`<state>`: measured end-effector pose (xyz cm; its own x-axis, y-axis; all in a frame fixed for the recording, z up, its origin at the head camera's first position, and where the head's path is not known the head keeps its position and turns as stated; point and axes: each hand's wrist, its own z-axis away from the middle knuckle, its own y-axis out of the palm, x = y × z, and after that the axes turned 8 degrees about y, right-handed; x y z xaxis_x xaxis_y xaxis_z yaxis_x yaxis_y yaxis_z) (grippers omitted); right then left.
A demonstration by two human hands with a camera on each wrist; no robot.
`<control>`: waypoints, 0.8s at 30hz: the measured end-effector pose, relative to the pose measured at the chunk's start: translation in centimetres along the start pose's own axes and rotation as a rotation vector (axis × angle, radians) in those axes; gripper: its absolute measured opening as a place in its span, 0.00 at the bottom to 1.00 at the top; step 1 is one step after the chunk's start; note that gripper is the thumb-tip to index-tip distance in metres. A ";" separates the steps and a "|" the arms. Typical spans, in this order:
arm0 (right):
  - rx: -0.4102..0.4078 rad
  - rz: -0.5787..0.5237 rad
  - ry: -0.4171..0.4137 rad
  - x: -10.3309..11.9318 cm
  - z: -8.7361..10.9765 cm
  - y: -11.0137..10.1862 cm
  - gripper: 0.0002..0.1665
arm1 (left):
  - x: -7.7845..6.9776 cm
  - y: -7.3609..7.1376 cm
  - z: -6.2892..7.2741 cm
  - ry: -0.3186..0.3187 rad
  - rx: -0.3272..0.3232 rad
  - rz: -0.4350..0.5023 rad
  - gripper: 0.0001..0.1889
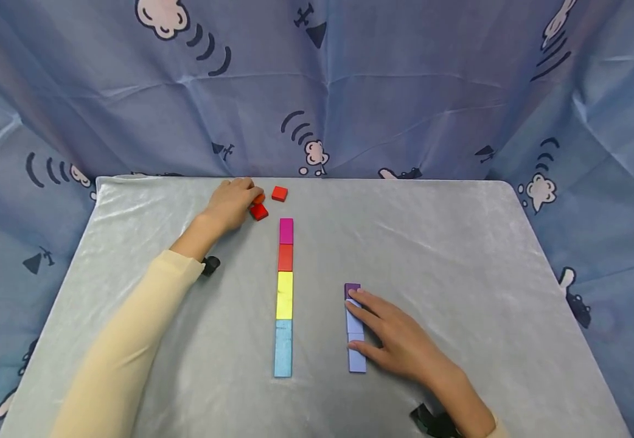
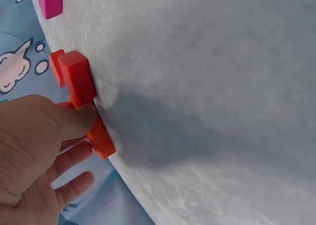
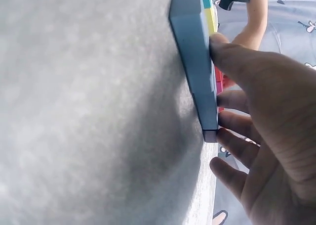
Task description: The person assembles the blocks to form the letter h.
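Note:
At the far edge of the table, my left hand (image 1: 232,204) pinches an orange block (image 2: 102,140) between thumb and fingers. Touching or very near that block is a red block (image 1: 259,212), and another red block (image 1: 280,193) lies slightly to the right. My right hand (image 1: 401,340) rests its fingertips on a short row on the right: a dark purple block (image 1: 351,286) at the far end and periwinkle blocks (image 1: 356,363) behind it. Its fingers are spread and fairly straight along the row's top. The right wrist view shows the thumb touching the near part.
Left of the short row stands a longer straight row: magenta (image 1: 286,231), red (image 1: 285,257), yellow (image 1: 285,295) and light blue (image 1: 283,348) blocks. A pale grey cloth (image 1: 459,243) covers the table. Blue patterned curtains (image 1: 404,91) hang behind and beside it.

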<state>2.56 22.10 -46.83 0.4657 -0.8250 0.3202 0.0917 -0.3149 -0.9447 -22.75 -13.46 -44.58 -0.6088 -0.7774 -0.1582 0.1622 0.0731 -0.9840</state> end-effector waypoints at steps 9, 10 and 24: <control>0.011 -0.002 0.009 0.1 -0.2 -0.1 0.46 | 0.6 0.0 1.3 -0.059 0.011 0.071 0.19; 0.009 -0.003 0.007 0.1 -0.2 -0.1 0.46 | 0.7 0.1 1.5 -0.060 0.005 0.070 0.19; 0.013 -0.011 0.024 0.2 -0.2 0.0 0.46 | 1.4 0.3 3.2 -0.065 -0.110 0.198 0.18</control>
<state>2.47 21.88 -46.80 0.4438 -0.8324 0.3317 0.1081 -0.3177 -0.9420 -21.07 -16.47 -44.83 -0.5216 -0.7795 -0.3467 0.1857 0.2929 -0.9379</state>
